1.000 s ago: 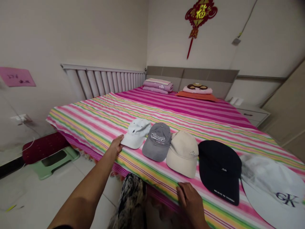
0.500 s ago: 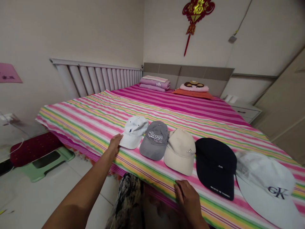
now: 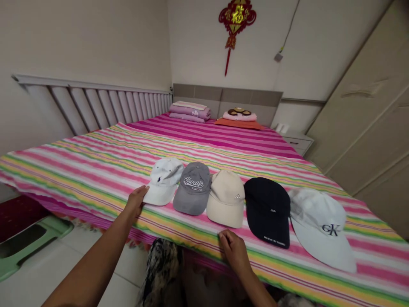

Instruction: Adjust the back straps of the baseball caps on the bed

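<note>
In the head view, a row of baseball caps lies on the striped bed sheet (image 3: 96,157), brims toward me. My left hand (image 3: 136,198) is closed at the brim edge of the leftmost white cap (image 3: 163,181), which bears a small dark emblem. To its right come a grey cap (image 3: 192,192) with white lettering, a beige cap (image 3: 226,198), a black cap (image 3: 267,211) and a larger white cap (image 3: 322,228) with dark letters. My right hand (image 3: 234,251) rests with curled fingers on the sheet near the bed's edge, below the beige cap and apart from it.
Folded purple bedding (image 3: 190,111) and an orange pillow (image 3: 239,123) lie by the headboard (image 3: 198,94). A white radiator (image 3: 96,102) lines the left wall. A green stool (image 3: 35,238) stands on the floor at left, a nightstand (image 3: 297,140) at far right.
The view has swung to the right, so the scene sits further left and the rightmost white cap shows whole. My left hand stays at the leftmost cap's brim; the caps keep their order.
</note>
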### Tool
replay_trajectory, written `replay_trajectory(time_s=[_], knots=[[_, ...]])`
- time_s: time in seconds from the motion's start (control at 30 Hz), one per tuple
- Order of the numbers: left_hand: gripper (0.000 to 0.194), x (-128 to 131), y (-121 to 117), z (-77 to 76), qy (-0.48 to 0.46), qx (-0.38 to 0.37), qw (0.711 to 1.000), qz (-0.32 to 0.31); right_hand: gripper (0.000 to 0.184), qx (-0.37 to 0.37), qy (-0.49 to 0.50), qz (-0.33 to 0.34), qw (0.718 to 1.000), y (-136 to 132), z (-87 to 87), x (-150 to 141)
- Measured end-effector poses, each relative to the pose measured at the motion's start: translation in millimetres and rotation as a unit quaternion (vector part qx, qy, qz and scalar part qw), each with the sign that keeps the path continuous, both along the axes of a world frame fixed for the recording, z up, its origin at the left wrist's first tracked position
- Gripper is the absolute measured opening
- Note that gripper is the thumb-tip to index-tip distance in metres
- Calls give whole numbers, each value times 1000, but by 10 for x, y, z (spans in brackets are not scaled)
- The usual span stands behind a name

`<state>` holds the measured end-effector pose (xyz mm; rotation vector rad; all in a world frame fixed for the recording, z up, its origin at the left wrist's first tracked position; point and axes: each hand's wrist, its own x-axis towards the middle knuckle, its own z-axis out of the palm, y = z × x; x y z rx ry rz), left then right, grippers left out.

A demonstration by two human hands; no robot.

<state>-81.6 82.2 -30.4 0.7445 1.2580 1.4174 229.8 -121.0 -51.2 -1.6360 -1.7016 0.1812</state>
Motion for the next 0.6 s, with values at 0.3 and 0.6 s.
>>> replay_trajectory(time_s=[0.3, 0.6], knots=[[20, -20, -23, 126, 174, -8, 985, 0, 22, 69, -72, 35, 994, -185, -290, -15], [15, 444, -820, 77, 510, 256, 820, 31, 20, 102, -96, 37, 989, -199, -325, -12]])
